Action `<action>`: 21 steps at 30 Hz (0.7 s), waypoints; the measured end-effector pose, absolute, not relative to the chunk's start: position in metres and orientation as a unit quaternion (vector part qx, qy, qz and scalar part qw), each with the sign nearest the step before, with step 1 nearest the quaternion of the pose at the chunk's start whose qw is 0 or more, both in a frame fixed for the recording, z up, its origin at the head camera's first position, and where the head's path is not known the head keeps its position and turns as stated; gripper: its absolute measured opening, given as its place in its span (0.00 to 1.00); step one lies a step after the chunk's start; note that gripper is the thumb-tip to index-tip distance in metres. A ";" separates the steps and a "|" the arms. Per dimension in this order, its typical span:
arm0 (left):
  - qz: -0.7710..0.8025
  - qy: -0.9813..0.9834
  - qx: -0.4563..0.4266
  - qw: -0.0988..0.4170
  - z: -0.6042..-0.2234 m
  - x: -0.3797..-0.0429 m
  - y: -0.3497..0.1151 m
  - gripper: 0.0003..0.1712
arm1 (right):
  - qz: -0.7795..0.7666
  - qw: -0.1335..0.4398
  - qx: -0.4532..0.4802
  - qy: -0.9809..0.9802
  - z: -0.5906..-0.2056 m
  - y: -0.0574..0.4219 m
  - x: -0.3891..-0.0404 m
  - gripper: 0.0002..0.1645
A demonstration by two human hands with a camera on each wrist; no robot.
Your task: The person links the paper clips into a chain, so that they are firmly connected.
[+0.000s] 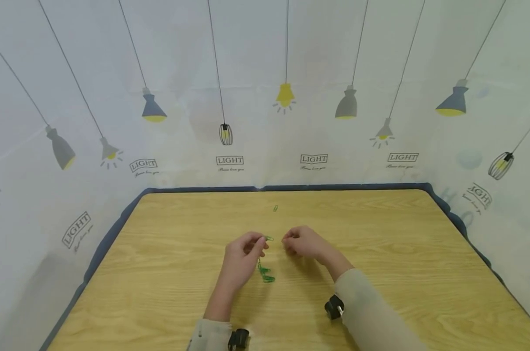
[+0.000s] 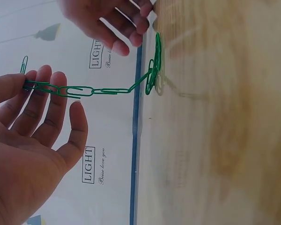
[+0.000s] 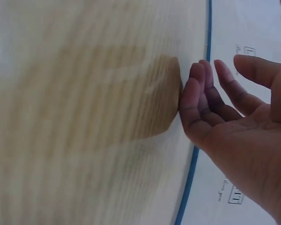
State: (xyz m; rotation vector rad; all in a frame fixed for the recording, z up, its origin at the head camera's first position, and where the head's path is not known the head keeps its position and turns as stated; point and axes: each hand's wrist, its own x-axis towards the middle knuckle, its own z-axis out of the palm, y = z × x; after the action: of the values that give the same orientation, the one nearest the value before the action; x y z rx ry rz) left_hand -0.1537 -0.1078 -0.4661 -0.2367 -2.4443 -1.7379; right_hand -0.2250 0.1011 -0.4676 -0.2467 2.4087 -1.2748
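Note:
Between thumb and forefinger, my left hand (image 1: 242, 258) pinches a chain of linked green paper clips (image 2: 75, 89) near its upper end. One clip (image 1: 269, 238) sticks out past the fingertips toward the right hand. Below the left hand the chain hangs down, and its lower clips (image 1: 268, 279) gather in a small heap at the table. My right hand (image 1: 306, 242) is a short way to the right, low over the wood, its fingers loosely bent. In the right wrist view the thumb stands apart from the fingers (image 3: 191, 96), with nothing between them.
A single green paper clip (image 1: 275, 208) lies farther back on the wood-grain table (image 1: 181, 219), beyond both hands. Behind the table's dark blue edge (image 1: 335, 187) hangs a pale wall covering (image 1: 256, 58) printed with lamps. Each sleeve carries a small black camera (image 1: 333, 307).

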 end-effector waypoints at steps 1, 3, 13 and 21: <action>-0.577 -0.810 -0.078 0.067 -0.466 -0.154 -0.108 0.12 | -0.468 0.206 -0.087 0.855 -0.468 0.100 -0.230 0.18; -0.578 -0.810 -0.078 0.068 -0.465 -0.154 -0.108 0.12 | -0.490 0.214 -0.081 0.841 -0.469 0.098 -0.240 0.19; -0.574 -0.813 -0.080 0.063 -0.464 -0.154 -0.105 0.12 | -0.521 0.178 -0.024 0.835 -0.482 0.090 -0.288 0.18; -0.565 -0.818 -0.087 0.070 -0.460 -0.152 -0.104 0.11 | -0.457 0.136 -0.045 0.878 -0.487 0.076 -0.316 0.19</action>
State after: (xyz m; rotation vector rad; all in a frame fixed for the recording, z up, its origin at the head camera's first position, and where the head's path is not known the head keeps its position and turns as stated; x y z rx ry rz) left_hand -0.1516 -0.1044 -0.4597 -0.2609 -2.4597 -1.6998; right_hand -0.3163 0.0758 -0.4870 -0.1303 2.5412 -1.3234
